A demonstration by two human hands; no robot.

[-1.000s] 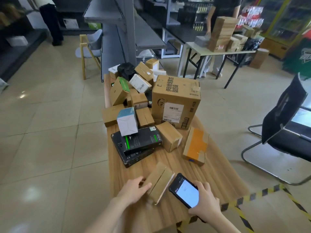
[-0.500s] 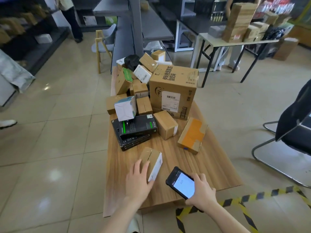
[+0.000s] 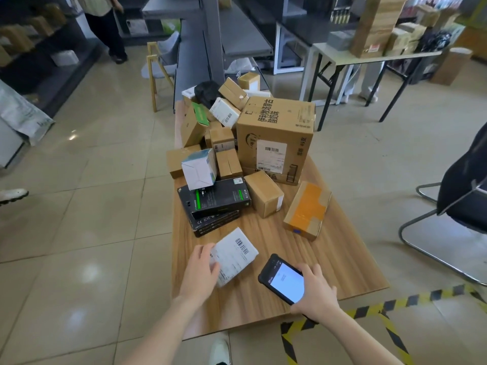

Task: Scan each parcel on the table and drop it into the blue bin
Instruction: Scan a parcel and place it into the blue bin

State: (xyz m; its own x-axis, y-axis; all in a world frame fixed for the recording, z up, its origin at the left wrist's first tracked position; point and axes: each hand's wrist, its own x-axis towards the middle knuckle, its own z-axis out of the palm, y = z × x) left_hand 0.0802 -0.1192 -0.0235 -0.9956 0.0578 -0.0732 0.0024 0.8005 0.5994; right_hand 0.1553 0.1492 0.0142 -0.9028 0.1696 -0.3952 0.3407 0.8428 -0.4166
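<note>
Parcel (image 3: 234, 255), flat, white-labelled, in left hand (image 3: 200, 270); right hand (image 3: 315, 292) holds glossy scanner (image 3: 282, 280).

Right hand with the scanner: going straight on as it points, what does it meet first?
Likely the white-labelled parcel the left hand holds, though how high the right hand and scanner ride is unclear.

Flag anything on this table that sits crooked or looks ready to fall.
The white-and-teal box is tipped on an edge atop the black boxes. Behind it, a brown box seems to overhang the table at its left edge. Both could slide off.
</note>
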